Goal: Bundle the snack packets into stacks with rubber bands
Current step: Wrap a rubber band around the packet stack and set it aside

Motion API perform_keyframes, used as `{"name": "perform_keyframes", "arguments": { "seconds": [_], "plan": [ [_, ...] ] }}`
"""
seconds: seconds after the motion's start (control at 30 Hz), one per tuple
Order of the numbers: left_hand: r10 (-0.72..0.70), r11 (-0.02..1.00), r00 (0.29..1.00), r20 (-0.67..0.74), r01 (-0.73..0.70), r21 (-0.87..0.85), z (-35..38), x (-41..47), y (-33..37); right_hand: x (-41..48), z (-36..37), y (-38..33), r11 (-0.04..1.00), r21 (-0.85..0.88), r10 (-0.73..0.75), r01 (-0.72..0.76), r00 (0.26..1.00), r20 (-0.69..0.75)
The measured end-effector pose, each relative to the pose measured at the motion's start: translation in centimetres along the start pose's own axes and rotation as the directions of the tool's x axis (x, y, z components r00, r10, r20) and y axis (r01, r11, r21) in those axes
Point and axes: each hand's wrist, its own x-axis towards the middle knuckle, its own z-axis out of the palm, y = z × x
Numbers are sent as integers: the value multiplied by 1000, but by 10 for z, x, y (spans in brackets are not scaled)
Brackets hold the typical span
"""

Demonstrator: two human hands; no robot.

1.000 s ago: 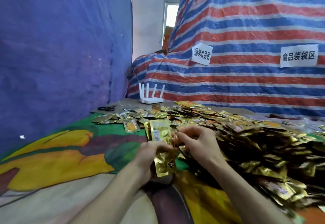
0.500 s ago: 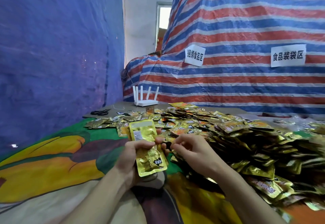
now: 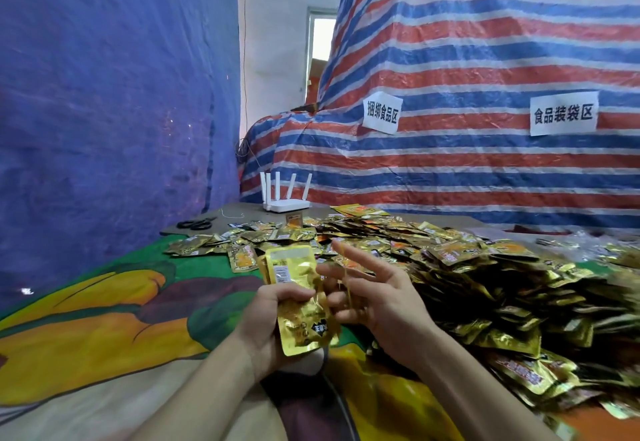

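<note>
Above the near edge of the surface (image 3: 104, 329), my left grip (image 3: 272, 322) clasps the packet stack (image 3: 294, 267); my right grip (image 3: 379, 300), splayed open, stretches the rubber band (image 3: 346, 277). I'd hold it wide and seat it mid-stack.

A blue tarpaulin (image 3: 104, 111) forms the left wall; a red, white and blue striped tarpaulin (image 3: 485, 42) drapes the right, bearing a small paper sign (image 3: 382, 115) and a wider paper sign (image 3: 563, 113), both in black Chinese characters; between the tarpaulins, a white plaster wall (image 3: 277, 59) with a daylit window (image 3: 322, 42); a white four-antenna router (image 3: 285, 198) and black scissors (image 3: 195, 224) sit on a grey tabletop (image 3: 242, 210) — nearer, a yellow, green and purple printed cloth (image 3: 104, 319) covers it.
</note>
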Motion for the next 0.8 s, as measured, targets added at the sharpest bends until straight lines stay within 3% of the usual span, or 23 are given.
{"name": "perform_keyframes", "arguments": {
  "seconds": [0.13, 0.27, 0.47, 0.7, 0.8],
  "plan": [
    [165, 979, 946, -279, -191, -68, -6, 7, 2, -1, 4, 8, 980, -195, -59, 28, 986, -157],
    [253, 949, 876, -410, -308, -73, -16, 9, 9, -2, 11, 14, 958, -286, -58, 1, 979, -193],
    [244, 956, 901, -358, -286, -68, -12, 8, 9, -6, 26, 27, 924, -383, -59, 0, 988, -142],
    [281, 959, 835, -473, -228, 168, -2, 16, -6, -10, 35, 34, 858, -486, -232, 167, 970, -77],
    [275, 960, 861, -427, -222, 169, -1, 14, -9, -10, 35, 35, 839, -509, -271, 195, 959, -79]
  ]
}}
